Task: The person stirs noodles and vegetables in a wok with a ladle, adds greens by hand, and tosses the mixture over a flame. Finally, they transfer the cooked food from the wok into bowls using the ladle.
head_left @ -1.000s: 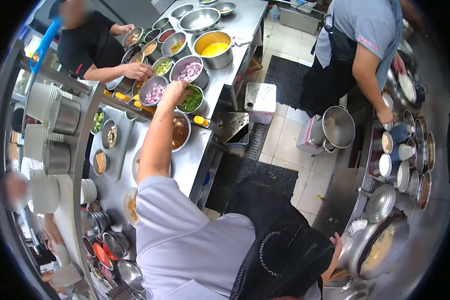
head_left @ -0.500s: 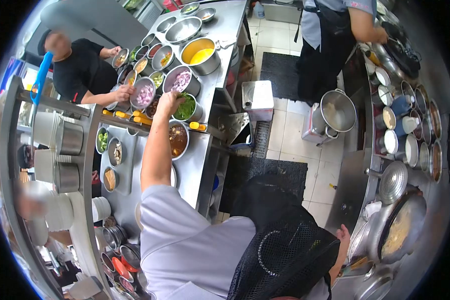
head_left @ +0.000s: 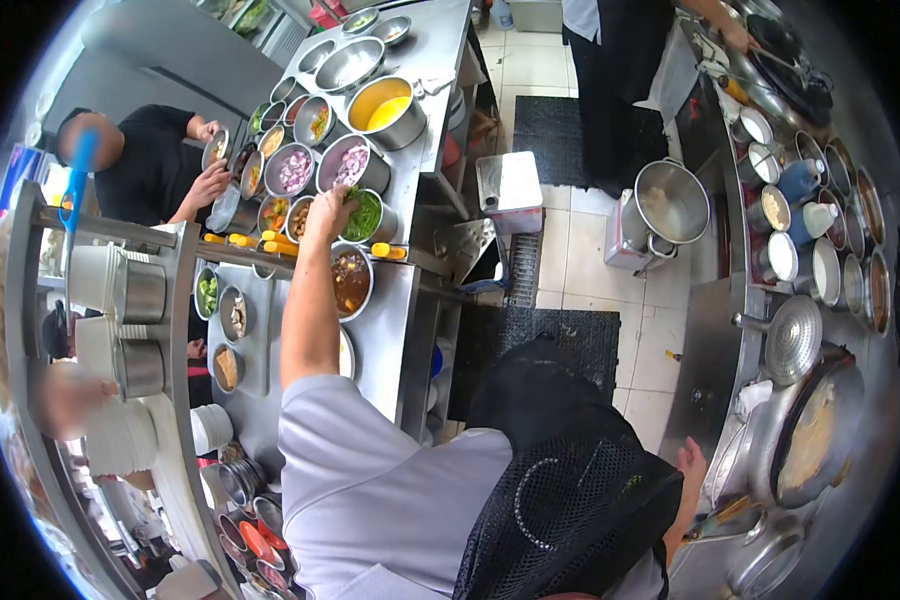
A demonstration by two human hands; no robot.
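Observation:
My left hand point(head_left: 331, 212) reaches over the counter to the near rim of a metal pot of chopped greens point(head_left: 362, 215). Its fingers are curled together at the edge of the greens; the fingertips are hidden, so I cannot make out what they hold. Just below that wrist sits a pot of brown sauce with chunks point(head_left: 351, 283). Pots of chopped purple onion point(head_left: 348, 163) stand beyond the hand. Down at my right side, my right hand point(head_left: 689, 468) has its fingers apart and holds nothing visible. It is nearest to the stove edge and a wok point(head_left: 815, 440) with pale food.
Across the counter a co-worker point(head_left: 150, 165) handles a small bowl point(head_left: 216, 148). Another person point(head_left: 610, 90) stands at the far stove. A large pot point(head_left: 672, 202) stands low in the aisle beside a white-topped tin point(head_left: 510, 180). A metal shelf point(head_left: 110, 220) runs along the left.
The view has shifted slightly. My left hand stays at the greens. The co-worker's hand has drawn back from the onion bowl to the small bowl. The far person's arm has moved.

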